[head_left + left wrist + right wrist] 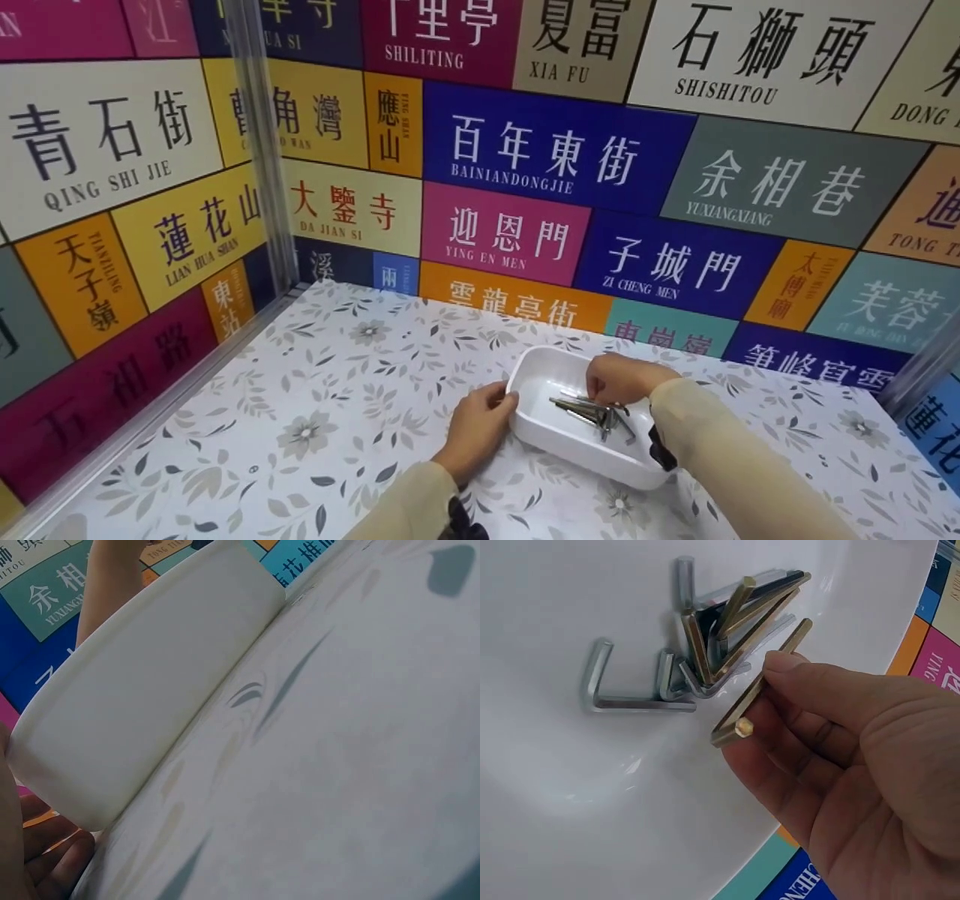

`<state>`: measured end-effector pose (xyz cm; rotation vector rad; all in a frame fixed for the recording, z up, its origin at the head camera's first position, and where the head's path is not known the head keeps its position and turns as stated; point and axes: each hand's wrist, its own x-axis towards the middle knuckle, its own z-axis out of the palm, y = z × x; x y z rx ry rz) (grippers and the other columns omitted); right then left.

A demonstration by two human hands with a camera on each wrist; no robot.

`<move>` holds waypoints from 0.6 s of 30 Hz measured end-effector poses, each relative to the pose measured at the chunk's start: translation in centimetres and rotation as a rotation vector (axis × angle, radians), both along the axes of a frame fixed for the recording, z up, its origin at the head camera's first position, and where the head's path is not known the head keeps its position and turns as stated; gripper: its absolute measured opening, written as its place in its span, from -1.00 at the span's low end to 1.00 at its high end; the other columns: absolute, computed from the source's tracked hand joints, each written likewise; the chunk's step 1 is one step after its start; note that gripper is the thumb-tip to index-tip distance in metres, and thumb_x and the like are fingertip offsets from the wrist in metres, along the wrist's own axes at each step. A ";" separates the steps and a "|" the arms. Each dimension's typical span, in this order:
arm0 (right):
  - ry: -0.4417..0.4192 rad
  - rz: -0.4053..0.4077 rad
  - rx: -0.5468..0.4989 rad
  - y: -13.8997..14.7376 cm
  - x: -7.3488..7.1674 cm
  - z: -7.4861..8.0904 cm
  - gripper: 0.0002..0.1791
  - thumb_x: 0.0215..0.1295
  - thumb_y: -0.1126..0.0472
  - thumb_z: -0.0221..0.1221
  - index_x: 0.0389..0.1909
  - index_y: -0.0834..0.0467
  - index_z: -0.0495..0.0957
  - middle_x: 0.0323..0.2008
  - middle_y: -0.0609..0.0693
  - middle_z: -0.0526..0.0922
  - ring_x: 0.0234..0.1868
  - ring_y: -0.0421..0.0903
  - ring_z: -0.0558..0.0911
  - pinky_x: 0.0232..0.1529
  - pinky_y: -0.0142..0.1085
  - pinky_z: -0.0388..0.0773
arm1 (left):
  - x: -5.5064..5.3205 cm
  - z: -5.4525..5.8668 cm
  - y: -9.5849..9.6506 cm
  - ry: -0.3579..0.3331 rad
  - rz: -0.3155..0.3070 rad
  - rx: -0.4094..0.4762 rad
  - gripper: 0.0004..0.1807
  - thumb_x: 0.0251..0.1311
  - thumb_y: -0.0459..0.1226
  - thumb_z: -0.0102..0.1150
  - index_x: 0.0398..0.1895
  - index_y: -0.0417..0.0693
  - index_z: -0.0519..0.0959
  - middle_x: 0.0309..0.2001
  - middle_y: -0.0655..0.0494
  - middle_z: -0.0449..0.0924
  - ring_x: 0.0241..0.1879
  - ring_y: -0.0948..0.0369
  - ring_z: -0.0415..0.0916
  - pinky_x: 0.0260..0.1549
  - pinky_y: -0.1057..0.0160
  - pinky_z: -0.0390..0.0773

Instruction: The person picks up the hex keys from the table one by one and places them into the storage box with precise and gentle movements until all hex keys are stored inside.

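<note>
A white rectangular plastic tub [577, 442] rests on the table, with several hex keys [705, 637], silver and brass-coloured, piled loosely inside. Between the thumb and fingers of my right hand [832, 735] is a brass-coloured hex key [742, 705], pinched just off the pile, its short bent end pointing toward the camera. The head view shows that hand [619, 379] reaching in over the far rim. My left hand [480, 420] holds the tub's left end, thumb at the rim. In the left wrist view its curled fingers [56, 859] lie against the tub's end [142, 690].
A white cloth with grey leaves and flowers [300, 442] covers the table. Behind it stands a wall of coloured panels with Chinese characters [555, 150], meeting a second panelled wall [97, 142] at the left corner.
</note>
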<state>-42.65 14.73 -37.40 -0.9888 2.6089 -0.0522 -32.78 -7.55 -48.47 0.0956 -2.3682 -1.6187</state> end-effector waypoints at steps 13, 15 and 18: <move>-0.026 -0.036 0.093 -0.8 0.5 -0.4 -0.86 0.10 0.44 0.19 -0.44 0.19 0.70 -0.56 -0.10 0.60 -0.53 -0.21 0.53 -0.48 -0.39 0.49 | 0.0 -0.1 -0.1 0.004 0.001 0.010 -0.55 0.33 0.01 0.12 0.16 0.02 0.66 -0.01 0.14 0.76 0.10 0.13 0.64 0.25 -0.02 0.50; -0.028 -0.039 0.115 -0.9 0.6 -0.4 -0.85 0.09 0.44 0.18 -0.46 0.19 0.70 -0.58 -0.10 0.60 -0.54 -0.21 0.53 -0.50 -0.39 0.47 | 0.0 -0.1 -0.1 0.002 -0.003 0.010 -0.55 0.33 0.01 0.12 0.16 0.02 0.66 0.01 0.13 0.76 0.11 0.12 0.64 0.26 -0.02 0.49; -0.018 -0.050 0.137 -1.0 0.7 -0.4 -0.85 0.12 0.43 0.18 -0.49 0.17 0.69 -0.58 -0.07 0.62 -0.54 -0.17 0.55 -0.50 -0.37 0.42 | 0.1 0.1 -0.1 0.003 -0.011 0.010 -0.55 0.34 0.00 0.11 0.18 0.02 0.65 0.03 0.12 0.75 0.13 0.10 0.63 0.28 -0.04 0.48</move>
